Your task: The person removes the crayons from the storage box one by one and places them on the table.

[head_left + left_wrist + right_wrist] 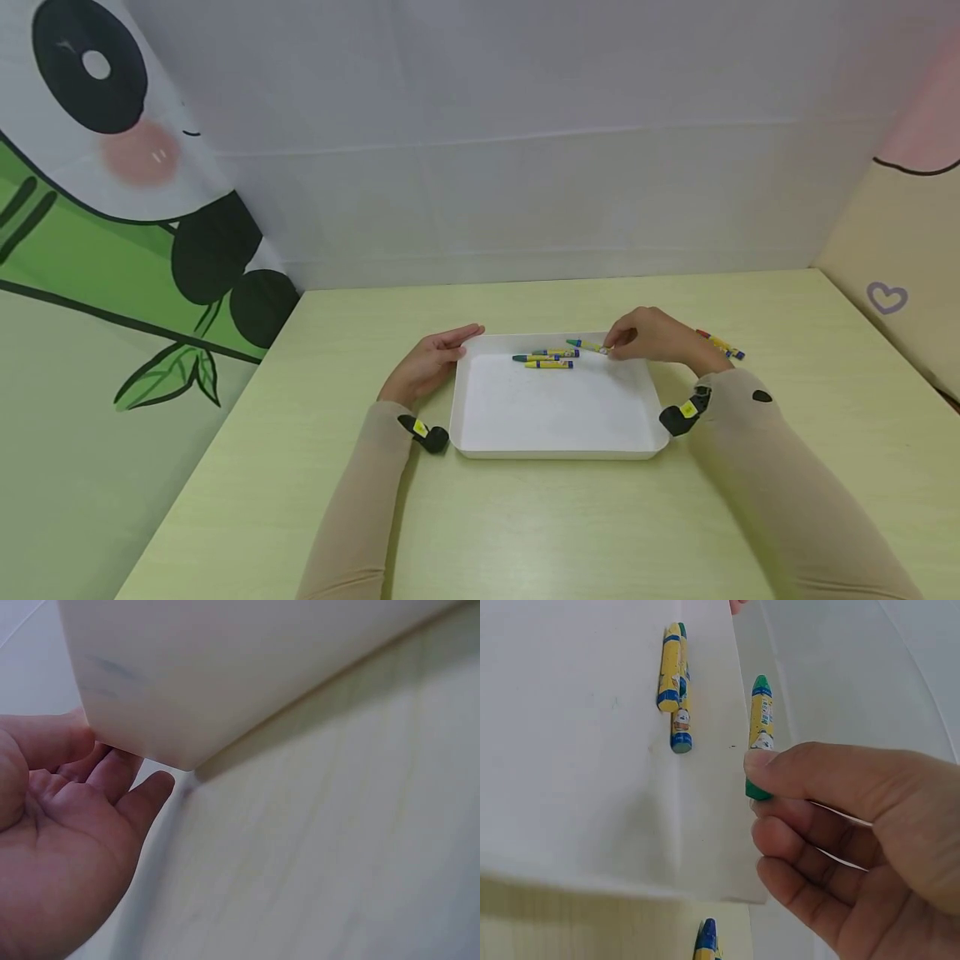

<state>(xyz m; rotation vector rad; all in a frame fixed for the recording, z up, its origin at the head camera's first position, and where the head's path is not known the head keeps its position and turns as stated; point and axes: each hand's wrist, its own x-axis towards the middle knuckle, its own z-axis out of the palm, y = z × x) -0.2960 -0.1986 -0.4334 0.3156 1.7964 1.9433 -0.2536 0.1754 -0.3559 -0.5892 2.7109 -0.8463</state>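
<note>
A white rectangular tray (553, 425) lies on the table, its far left corner held by my left hand (432, 360), whose thumb and fingers (67, 742) meet the rim. Over the tray's far right part, my right hand (648, 337) pinches a green crayon (762, 712) in a yellow wrapper between thumb and forefinger, pointed end away from the palm. Three more yellow-wrapped crayons (549, 364) lie close together inside the tray near its far side. In the right wrist view two of them overlap a third crayon (681, 739).
Right of the tray, beyond my right wrist, a few crayons (720, 343) with red and blue ends lie on the table (480, 525). A pale cloth wall (525, 200) rises behind the table, with printed panels at both sides.
</note>
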